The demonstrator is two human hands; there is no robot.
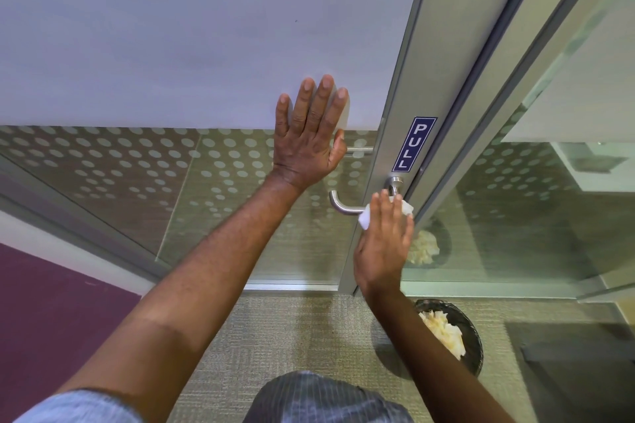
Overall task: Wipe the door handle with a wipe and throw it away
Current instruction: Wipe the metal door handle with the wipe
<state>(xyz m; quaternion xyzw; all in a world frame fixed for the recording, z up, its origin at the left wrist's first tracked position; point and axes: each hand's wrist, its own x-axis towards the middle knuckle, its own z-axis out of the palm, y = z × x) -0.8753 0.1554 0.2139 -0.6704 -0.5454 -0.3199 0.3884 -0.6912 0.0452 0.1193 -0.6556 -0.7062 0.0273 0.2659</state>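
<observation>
A brushed-metal lever door handle (340, 204) sticks out from the grey door frame below a blue PULL sign (414, 144). My right hand (385, 244) presses a white wipe (366, 218) against the handle's shaft near its round base; the hand hides most of the wipe. My left hand (309, 137) lies flat on the glass door (171, 62) above and left of the handle, fingers spread, holding nothing.
A black mesh bin (470, 336) with crumpled white wipes inside stands on the carpet at the lower right, just under my right forearm. Its reflection shows in the glass panel (515, 216) to the right. A purple wall panel (51, 319) fills the lower left.
</observation>
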